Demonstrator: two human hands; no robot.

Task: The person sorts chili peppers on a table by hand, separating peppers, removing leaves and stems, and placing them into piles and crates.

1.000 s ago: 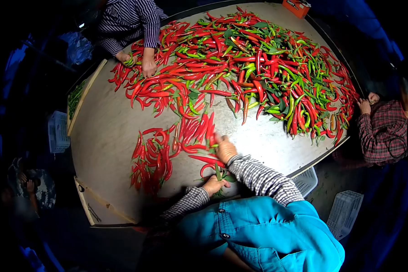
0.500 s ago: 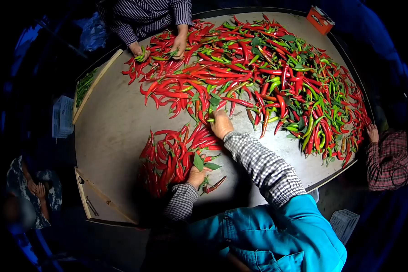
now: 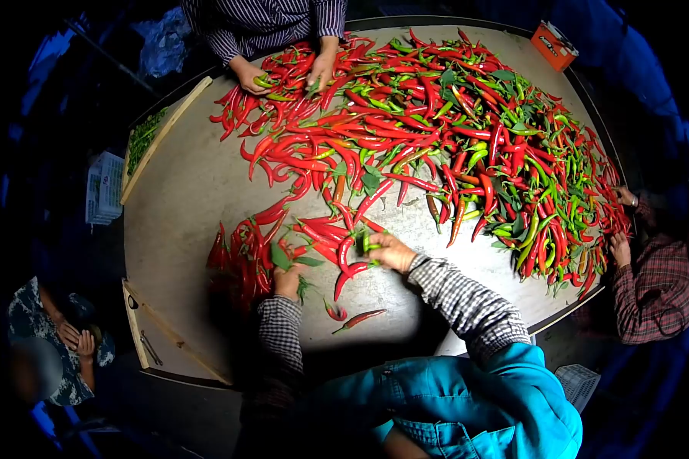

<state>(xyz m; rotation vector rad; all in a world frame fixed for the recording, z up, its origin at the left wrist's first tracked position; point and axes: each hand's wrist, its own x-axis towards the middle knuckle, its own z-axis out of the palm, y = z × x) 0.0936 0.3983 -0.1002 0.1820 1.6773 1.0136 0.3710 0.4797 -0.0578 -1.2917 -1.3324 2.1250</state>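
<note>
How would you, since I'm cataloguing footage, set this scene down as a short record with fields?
left hand: holds green leaves
right hand: holds something green, too blurred to name
beside left hand: small pile of red chillies
large heap: red and green chillies mixed
surface: pale table
box: orange, at table's far right
others: striped sleeve, far side; plaid sleeve, right side

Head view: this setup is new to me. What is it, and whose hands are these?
There is no machine. A camera worn on a person's head looks down at their bare left hand and bare right hand, in black-and-white checked sleeves. The left holds dark-green pointed leaves; the right seems to pinch something small and green, too blurred to name. Long, glossy red chili peppers, mixed with green ones, lie spread over the pale-grey tabletop. The hands in striped sleeves at the far edge belong to someone else.
</note>
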